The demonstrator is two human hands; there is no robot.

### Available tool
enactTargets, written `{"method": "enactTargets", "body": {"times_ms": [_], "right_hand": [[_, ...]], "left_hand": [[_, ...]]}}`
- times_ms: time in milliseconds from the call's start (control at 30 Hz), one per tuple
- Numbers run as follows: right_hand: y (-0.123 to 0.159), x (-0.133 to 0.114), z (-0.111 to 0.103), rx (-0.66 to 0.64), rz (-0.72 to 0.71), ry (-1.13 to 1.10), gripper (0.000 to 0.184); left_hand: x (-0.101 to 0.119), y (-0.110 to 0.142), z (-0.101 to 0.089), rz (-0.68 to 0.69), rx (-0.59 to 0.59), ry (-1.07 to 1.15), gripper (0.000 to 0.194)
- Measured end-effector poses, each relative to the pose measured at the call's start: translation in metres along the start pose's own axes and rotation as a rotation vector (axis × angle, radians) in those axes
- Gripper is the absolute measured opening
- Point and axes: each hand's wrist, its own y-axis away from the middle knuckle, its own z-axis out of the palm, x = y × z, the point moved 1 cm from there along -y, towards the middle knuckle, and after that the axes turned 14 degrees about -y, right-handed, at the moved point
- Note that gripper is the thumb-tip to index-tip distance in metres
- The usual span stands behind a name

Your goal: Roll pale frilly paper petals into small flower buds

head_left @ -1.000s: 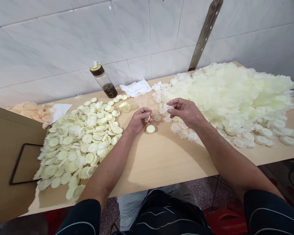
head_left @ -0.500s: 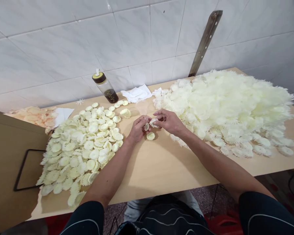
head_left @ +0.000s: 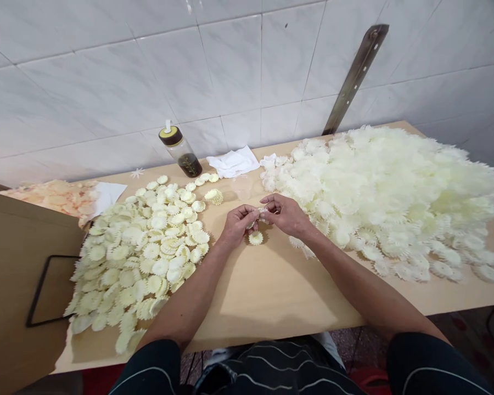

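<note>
Left hand [head_left: 237, 225] and right hand [head_left: 287, 216] pinching small pale piece [head_left: 262, 214], seemingly mid-work. Cupped discs [head_left: 142, 263] heaped nearer than bottle [head_left: 181, 152]; bigger frilly heap [head_left: 387, 186] right of it, apparently unworked.

It looks like a small workshop for making things by hand. A wooden table [head_left: 280, 296] stands against a wall of shiny tiles [head_left: 230, 66]. A big heap of pale frilly pieces [head_left: 395, 192] is on the right. Lots of little round frilly pieces [head_left: 148, 252] are on the left, with peach-colored pieces [head_left: 61, 197] past them.
</note>
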Motion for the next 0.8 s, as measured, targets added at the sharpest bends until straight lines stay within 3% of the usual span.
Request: {"method": "enactTargets", "body": {"times_ms": [200,400,800], "right_hand": [[0.006,0.001,-0.006,0.004,0.022,0.008,0.034],[0.009,-0.001,-0.007,-0.022,-0.011,0.165,0.034],[0.005,0.003,0.005,0.069,0.032,0.196,0.029]], "left_hand": [[-0.003,0.002,0.008,0.045,0.105,-0.107,0.045],[-0.009,0.001,0.01,0.071,0.152,-0.157,0.043],[0.0,0.004,0.005,0.11,0.119,-0.191,0.044]]}}
